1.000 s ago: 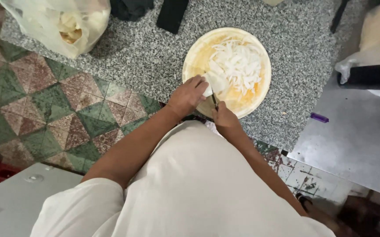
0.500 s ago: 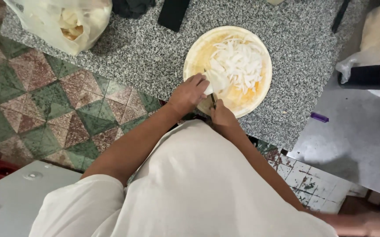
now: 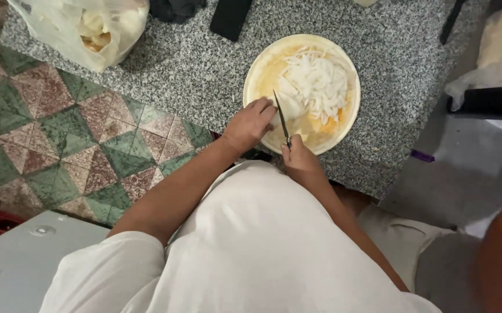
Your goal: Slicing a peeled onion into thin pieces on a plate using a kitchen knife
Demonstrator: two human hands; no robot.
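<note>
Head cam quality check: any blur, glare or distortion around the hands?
Head view: soft, even light, no glare on the granite counter; left hand, right hand and knife reasonably sharp; white slices on the round board near washed out; blurred shape at the lower right edge; slight wide-angle stretch at the frame edges.

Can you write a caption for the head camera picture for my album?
Right hand holds a knife while left hand steadies white onion on a round board.
</note>
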